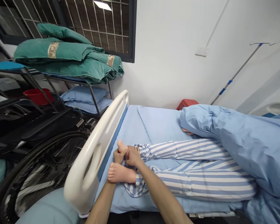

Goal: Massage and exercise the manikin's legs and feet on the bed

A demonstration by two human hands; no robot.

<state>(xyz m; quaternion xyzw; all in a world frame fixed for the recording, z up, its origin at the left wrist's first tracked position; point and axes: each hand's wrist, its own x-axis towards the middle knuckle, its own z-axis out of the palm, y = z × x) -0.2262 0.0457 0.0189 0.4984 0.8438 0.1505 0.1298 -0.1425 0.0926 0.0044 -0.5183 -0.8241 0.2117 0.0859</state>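
A figure in blue-and-white striped trousers (196,183) lies on the bed, with smooth, bare, manikin-like feet. My left hand (119,156) is curled around the far foot (121,145), its forearm passing by the near foot (118,173). Around the ankle of that same far leg, close to the gathered trouser cuff (144,151), my right hand (133,155) is closed. Part of the far foot is hidden by my fingers. The near foot rests with its toes toward the footboard.
A white footboard (95,146) borders the bed on the left, beside a wheelchair (49,168). A bunched blue quilt (242,137) covers the figure's upper part. Behind stand a rack with green bedding (70,56), a red basin (38,95) and an IV pole (238,73).
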